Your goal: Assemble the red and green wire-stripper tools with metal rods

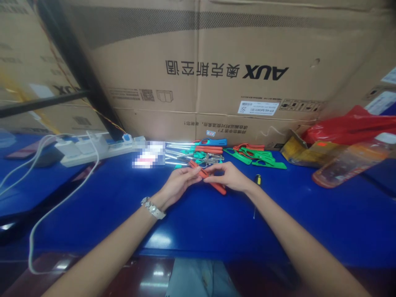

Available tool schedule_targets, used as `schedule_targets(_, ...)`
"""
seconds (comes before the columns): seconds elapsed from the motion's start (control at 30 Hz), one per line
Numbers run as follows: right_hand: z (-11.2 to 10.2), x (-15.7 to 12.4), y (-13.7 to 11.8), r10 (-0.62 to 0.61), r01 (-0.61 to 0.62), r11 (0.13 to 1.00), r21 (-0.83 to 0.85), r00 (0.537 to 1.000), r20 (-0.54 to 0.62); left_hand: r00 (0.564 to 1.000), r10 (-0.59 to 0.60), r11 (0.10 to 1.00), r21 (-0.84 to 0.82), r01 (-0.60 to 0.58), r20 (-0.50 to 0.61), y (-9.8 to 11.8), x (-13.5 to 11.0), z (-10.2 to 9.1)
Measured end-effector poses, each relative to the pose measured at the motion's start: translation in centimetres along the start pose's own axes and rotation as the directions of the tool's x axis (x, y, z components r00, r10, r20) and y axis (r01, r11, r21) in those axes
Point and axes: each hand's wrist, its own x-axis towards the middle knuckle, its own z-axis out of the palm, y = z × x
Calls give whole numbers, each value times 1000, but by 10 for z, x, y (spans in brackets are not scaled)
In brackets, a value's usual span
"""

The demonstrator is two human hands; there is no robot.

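Between my two hands, above the blue table (198,231), is an orange plastic lighter handle (218,186), slanting down to the right. My left hand (181,181) grips its upper part with thumb and fingers. My right hand (227,175) pinches its middle; whatever small part lies under those fingertips is hidden. Just beyond my hands is a pile of long-reach lighter parts: metal tubes (177,152), teal pieces (199,156), orange handles (210,149) and a blue handle (212,142). Green handle shells (256,156) lie to the right of it.
A screwdriver (258,180) lies by my right forearm. Farther right are a plastic bottle (349,161) on its side, a torn yellow box (305,150) and a red bag (346,126). A power strip (89,150) with white cables stands left. A large carton (198,82) walls off the back.
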Motion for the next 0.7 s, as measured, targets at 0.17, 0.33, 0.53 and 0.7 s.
schedule_targets(0.17,-3,-1,7,-20,20,999,31,1000,-10,999,-22,997,-71,18,-50,-2,-1,2)
schedule_targets(0.33,-1,-2,10,-127,123,986,-113,992,-27,996,-91,992,-93,89,-12,0,-1,-2)
schedule_targets(0.53,-2,-4,13,-198,184,922,-342,980,-7,991,-131,991,-16,131,-23,0,-1,1)
schedule_targets(0.7,-4,-7,15,-298,318,734,-600,945,135,989,-145,985,88,148,-41,0,1,2)
